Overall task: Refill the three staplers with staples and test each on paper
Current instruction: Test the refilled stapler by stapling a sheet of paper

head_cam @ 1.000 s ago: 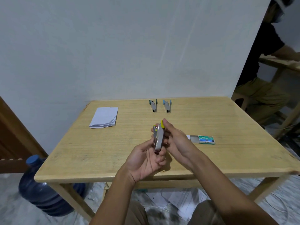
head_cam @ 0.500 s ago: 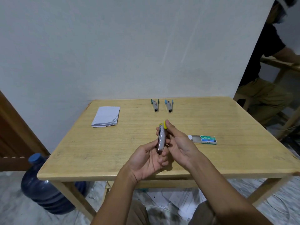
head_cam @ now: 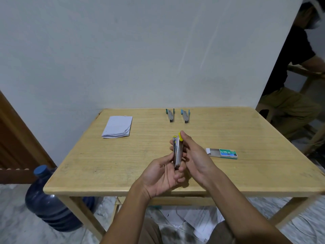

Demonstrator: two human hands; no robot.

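A small metal stapler with yellow ends [head_cam: 178, 152] is held upright above the wooden table [head_cam: 123, 164] between both hands. My left hand [head_cam: 163, 175] grips its lower end from the left. My right hand [head_cam: 195, 155] wraps its right side, a fingertip on the yellow top. Two more staplers lie at the table's far edge, one with green ends [head_cam: 170, 115] and one with blue ends [head_cam: 185, 116]. A green staple box [head_cam: 222, 153], slid partly open, lies to the right. Folded white paper [head_cam: 118, 127] lies at the far left.
A blue water jug [head_cam: 51, 203] stands on the floor by the table's left leg. Loose papers [head_cam: 190, 221] lie under the table. A second person [head_cam: 297, 81] sits at another table at the far right. A wall rises behind the table.
The hands keep the same grip on the yellow stapler; its top gapes slightly more than half a second ago. The camera has shifted a little.
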